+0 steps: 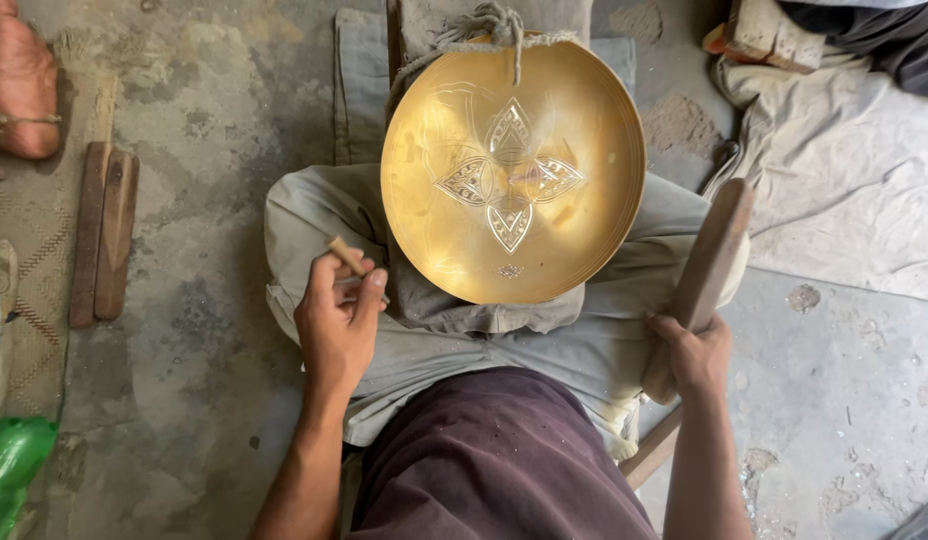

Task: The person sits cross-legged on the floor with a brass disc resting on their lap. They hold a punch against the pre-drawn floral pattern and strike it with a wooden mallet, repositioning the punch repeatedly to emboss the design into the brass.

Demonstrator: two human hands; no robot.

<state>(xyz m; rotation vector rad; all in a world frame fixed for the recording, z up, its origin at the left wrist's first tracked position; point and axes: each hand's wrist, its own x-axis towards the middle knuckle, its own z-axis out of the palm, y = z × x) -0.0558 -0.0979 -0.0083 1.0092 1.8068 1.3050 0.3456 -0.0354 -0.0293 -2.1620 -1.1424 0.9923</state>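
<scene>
Seated on the concrete floor [214, 130], you keep a round brass dish [513, 170] propped on your lap, its hollow face turned up toward you. The dish holds nothing loose; inside it is a four-pointed star pattern [508, 183] cut into the metal near the middle, with a small patch of fine marks below it by the lower rim. A knotted cord [489, 25] runs over the top edge of the dish, and grey cloth [454, 300] lies bunched under its lower edge across your legs.

Your left hand [339, 320] is closed around a short wooden-handled tool [348, 256], fingers wrapped tight, the handle end sticking up above the knuckles. The hand sits just left of the dish's lower rim, near it; whether the tool's tip touches the metal cannot be told.

Your right hand [696, 352] is clamped on the lower end of a wooden mallet [706, 270], which rises at a slant to the right of the dish, close to its rim but apart from it.

To the far left, two flat wooden sticks [102, 232] lie side by side on the floor beside a woven mat [29, 250]. A green plastic bottle [12, 462] shows in the lower left corner. A pale sheet [854, 190] spreads over the floor at upper right
</scene>
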